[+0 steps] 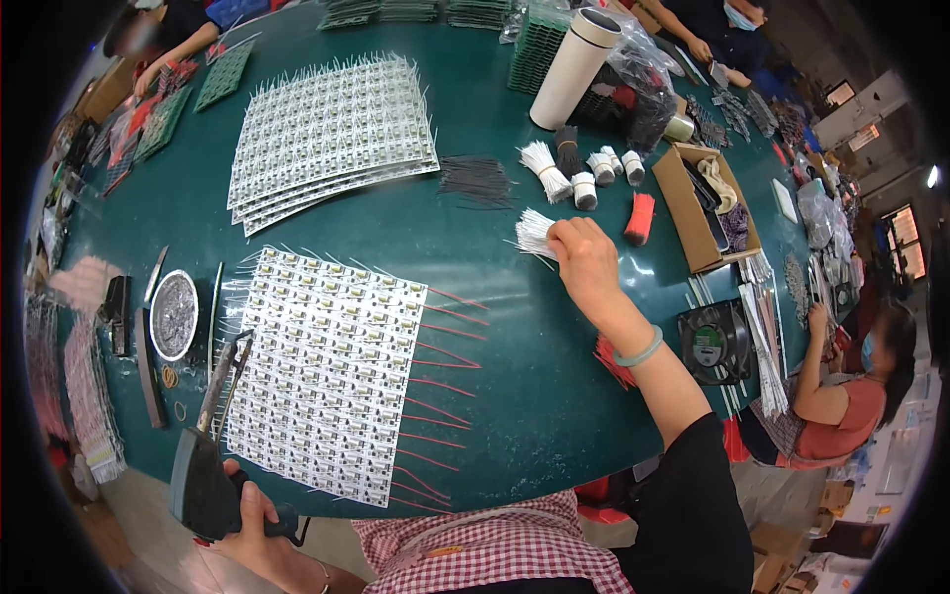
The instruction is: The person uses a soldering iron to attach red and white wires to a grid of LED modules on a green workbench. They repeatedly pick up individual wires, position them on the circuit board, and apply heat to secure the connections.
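Note:
My left hand (259,525) grips a dark soldering gun (206,465) at the table's near edge, its tip over the lower left of a white panel of small circuit boards (327,371). Red wires (440,356) stick out of the panel's right side. My right hand (584,259) reaches far across the green table (515,396) and pinches a bundle of short white wires (534,234). A pale green bangle (638,351) circles that wrist.
A stack of white board panels (332,139) lies beyond. Black wires (475,181), tied white wire bundles (546,168), a red bundle (640,218), a tall white cylinder (574,69), a cardboard box (698,208) and a small fan (714,342) sit right. A round tin (174,313) is left. A seated person (841,396) works right.

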Demonstrator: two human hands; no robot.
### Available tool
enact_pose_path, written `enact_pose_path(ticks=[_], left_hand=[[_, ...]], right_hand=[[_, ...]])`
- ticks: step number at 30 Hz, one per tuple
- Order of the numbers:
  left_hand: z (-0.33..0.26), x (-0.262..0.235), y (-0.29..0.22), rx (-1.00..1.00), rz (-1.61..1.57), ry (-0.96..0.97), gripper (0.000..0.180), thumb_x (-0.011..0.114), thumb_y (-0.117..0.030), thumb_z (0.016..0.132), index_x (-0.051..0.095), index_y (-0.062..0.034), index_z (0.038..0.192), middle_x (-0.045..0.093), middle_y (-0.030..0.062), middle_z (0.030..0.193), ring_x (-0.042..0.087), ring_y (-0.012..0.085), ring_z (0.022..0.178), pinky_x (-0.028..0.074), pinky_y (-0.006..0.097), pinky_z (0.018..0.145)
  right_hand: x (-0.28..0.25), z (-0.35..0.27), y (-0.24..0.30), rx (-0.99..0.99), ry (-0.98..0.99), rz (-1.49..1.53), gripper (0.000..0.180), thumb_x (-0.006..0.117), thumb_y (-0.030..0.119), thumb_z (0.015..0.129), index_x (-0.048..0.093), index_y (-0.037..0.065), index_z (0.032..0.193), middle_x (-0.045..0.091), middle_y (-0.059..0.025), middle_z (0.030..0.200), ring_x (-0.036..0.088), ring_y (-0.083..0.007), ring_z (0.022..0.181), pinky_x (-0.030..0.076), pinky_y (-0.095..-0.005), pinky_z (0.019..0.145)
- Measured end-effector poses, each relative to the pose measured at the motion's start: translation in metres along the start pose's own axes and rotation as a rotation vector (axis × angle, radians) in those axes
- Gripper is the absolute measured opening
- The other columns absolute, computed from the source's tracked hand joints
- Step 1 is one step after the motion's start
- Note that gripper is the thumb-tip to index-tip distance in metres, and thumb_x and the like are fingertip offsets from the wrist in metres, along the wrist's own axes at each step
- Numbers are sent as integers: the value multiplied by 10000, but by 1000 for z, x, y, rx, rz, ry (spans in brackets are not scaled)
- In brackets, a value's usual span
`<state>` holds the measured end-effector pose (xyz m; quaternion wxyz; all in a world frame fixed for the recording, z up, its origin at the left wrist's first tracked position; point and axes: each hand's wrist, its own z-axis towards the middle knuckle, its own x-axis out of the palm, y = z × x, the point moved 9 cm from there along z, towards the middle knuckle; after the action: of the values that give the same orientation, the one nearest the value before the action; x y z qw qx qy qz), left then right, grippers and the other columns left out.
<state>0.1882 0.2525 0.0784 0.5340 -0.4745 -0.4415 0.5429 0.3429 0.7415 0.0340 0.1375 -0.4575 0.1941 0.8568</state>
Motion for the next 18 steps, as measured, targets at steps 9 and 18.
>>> enact_pose_path(ticks=[9,18], left_hand=[[5,11,-11,82,78,-4,355,644,-44,819,569,125,1121,437,-1,575,388,61,538,346,187,634],[9,8,-5,76,-25,-49,347,626,-19,806,567,106,1124,550,38,750,419,54,563,337,192,563]], right_hand=[[5,-1,-6,-41,26,43,184,589,-82,736,661,18,872,589,-113,867,573,-300,871,503,-400,746],[-15,3,4,-66,53,28,213,572,-98,733,608,22,905,565,-94,898,557,-308,901,505,-401,764]])
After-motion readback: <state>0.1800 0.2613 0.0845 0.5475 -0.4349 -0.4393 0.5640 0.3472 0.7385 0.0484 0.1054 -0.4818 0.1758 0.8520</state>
